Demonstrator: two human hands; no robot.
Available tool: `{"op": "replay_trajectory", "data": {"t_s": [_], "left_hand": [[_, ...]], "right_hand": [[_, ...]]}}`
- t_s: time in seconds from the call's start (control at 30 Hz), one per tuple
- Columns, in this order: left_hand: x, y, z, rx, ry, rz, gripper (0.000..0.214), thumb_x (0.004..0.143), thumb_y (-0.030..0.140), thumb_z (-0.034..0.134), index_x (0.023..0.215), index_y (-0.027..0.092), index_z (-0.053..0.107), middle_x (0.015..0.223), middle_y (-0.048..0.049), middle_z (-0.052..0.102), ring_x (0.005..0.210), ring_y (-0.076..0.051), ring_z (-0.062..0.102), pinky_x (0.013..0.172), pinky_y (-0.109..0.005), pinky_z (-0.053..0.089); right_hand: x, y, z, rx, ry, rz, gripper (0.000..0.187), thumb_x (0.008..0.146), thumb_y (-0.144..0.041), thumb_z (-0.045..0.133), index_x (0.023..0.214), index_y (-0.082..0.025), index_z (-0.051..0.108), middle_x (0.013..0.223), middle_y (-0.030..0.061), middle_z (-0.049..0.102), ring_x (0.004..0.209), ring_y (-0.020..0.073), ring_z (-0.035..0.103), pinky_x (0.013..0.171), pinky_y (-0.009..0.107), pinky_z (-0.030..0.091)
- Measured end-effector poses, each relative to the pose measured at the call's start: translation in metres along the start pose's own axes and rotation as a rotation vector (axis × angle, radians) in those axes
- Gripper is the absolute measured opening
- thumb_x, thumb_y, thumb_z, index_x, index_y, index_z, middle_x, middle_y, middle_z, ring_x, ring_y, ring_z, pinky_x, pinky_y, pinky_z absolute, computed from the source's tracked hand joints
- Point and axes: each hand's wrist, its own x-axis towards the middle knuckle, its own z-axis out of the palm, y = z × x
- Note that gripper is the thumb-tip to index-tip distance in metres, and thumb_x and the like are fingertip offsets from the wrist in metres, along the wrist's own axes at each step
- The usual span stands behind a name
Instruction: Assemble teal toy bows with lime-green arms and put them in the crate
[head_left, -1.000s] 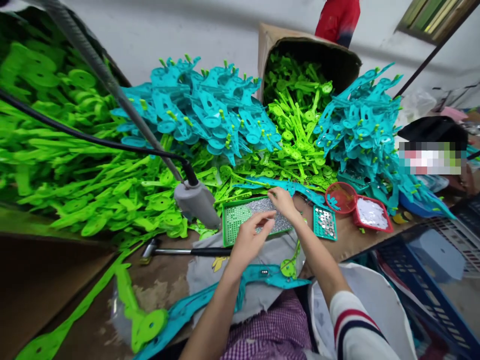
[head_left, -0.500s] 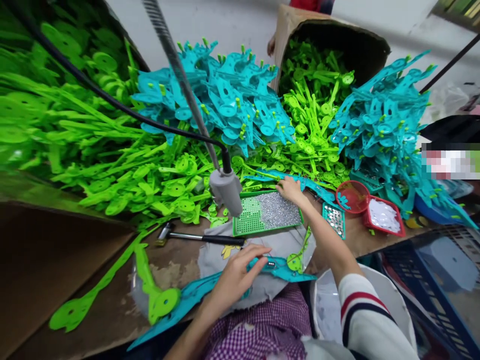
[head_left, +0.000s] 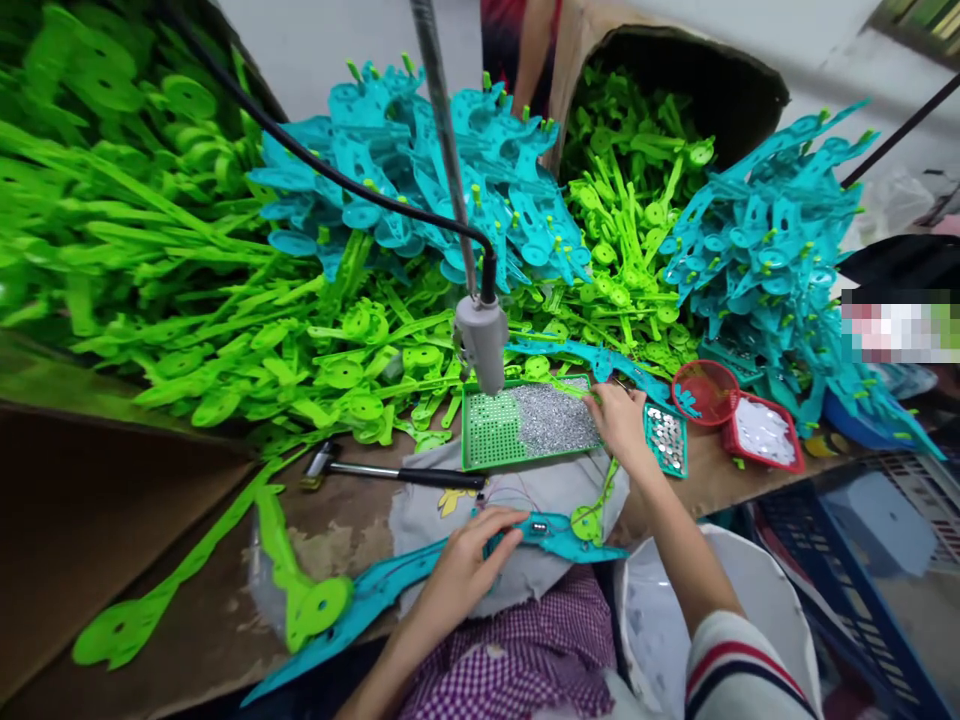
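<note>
My left hand [head_left: 471, 562] lies curled over a long blue plastic part [head_left: 382, 585], holding it down on a grey cloth [head_left: 555, 490] at the table's front edge. Thin wires and a small metal-contact slot show on this part, beside its lime-green disc piece [head_left: 586, 522]. At the right end of a green tray [head_left: 489, 462] of tiny silver pieces, my right hand [head_left: 621, 428] has its fingers closed on the stem of a lime-green plastic part [head_left: 559, 382]. That part stretches over the tray's back rim; its grasped end is partly hidden by my fingers.
A hammer [head_left: 397, 474] lies left of the cloth. A grey lamp-like device [head_left: 481, 345] hangs over the tray. Piles of green parts [head_left: 225, 320] and blue parts [head_left: 442, 190] rise behind. A small teal tray [head_left: 666, 440], red basket [head_left: 705, 392] and red tray [head_left: 763, 432] stand right.
My right hand has moved right and towards me, drawing the lime-green part from the pile over the tray. My left hand stays on the blue part. The view has shifted slightly.
</note>
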Motion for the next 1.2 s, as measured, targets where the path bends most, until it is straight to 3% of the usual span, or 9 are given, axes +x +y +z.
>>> {"op": "replay_trajectory", "data": {"t_s": [0.2,0.47,0.57,0.7,0.8,1.0,1.07,1.2], "left_hand": [[0.010,0.005,0.004,0.025,-0.001,0.059,0.026,0.100,0.033,0.057,0.120,0.027,0.072,0.118,-0.0066,0.073,0.110,-0.021,0.068,0.097,-0.035,0.055],[0.009,-0.003,0.000,0.088,0.103,0.055,0.028,0.101,0.033,0.055,0.124,0.026,0.069,0.121,-0.0082,0.070,0.115,-0.022,0.065,0.101,-0.037,0.052],[0.004,-0.010,-0.007,0.122,0.181,0.028,0.028,0.101,0.033,0.054,0.122,0.025,0.070,0.121,-0.0086,0.070,0.116,-0.022,0.064,0.101,-0.038,0.052],[-0.007,-0.019,-0.023,0.149,0.263,-0.001,0.031,0.101,0.034,0.053,0.126,0.025,0.068,0.123,-0.0080,0.069,0.115,-0.021,0.065,0.101,-0.037,0.052],[-0.021,-0.026,-0.044,0.202,0.373,-0.045,0.031,0.100,0.035,0.054,0.126,0.025,0.068,0.123,-0.0077,0.070,0.116,-0.022,0.065,0.103,-0.037,0.051],[-0.053,-0.045,-0.093,0.317,0.647,-0.165,0.032,0.098,0.041,0.057,0.120,0.022,0.070,0.121,-0.0075,0.071,0.112,-0.023,0.065,0.103,-0.038,0.050],[-0.054,-0.049,-0.106,0.348,0.652,-0.189,0.033,0.097,0.042,0.056,0.121,0.022,0.069,0.121,-0.0071,0.071,0.112,-0.023,0.066,0.103,-0.039,0.049],[-0.036,-0.053,-0.122,0.418,0.583,-0.175,0.037,0.099,0.042,0.052,0.125,0.021,0.067,0.125,-0.0078,0.070,0.113,-0.024,0.065,0.103,-0.037,0.049]], "right_hand": [[-0.057,0.004,-0.002,0.107,0.041,0.039,0.033,0.107,-0.040,0.037,0.111,-0.023,0.064,0.107,0.0072,0.075,0.101,0.0227,0.063,0.088,0.039,0.024],[-0.073,0.007,-0.009,0.157,0.060,0.062,0.035,0.105,-0.046,0.040,0.112,-0.023,0.065,0.111,0.0074,0.076,0.104,0.0230,0.064,0.088,0.039,0.024],[-0.053,0.011,-0.005,0.149,0.045,0.016,0.037,0.105,-0.048,0.040,0.111,-0.023,0.067,0.109,0.0071,0.077,0.101,0.0228,0.065,0.087,0.038,0.025],[0.003,0.006,-0.002,0.052,-0.012,-0.072,0.047,0.107,-0.047,0.031,0.103,-0.023,0.071,0.103,0.0080,0.078,0.095,0.0229,0.065,0.086,0.039,0.024],[0.041,0.000,-0.012,-0.064,-0.052,-0.071,0.057,0.107,-0.048,0.025,0.091,-0.021,0.072,0.093,0.0091,0.078,0.086,0.0228,0.064,0.085,0.039,0.023],[0.061,-0.003,-0.040,-0.087,-0.024,-0.174,0.054,0.107,-0.050,0.028,0.091,-0.022,0.071,0.092,0.0083,0.077,0.091,0.0235,0.064,0.086,0.039,0.022],[0.064,-0.002,-0.033,-0.114,-0.019,-0.205,0.052,0.107,-0.047,0.028,0.093,-0.022,0.071,0.094,0.0082,0.077,0.094,0.0237,0.063,0.088,0.040,0.022],[0.078,0.009,0.000,-0.152,0.007,-0.244,0.047,0.108,-0.044,0.029,0.097,-0.022,0.070,0.097,0.0077,0.075,0.100,0.0243,0.060,0.094,0.042,0.020]]}}
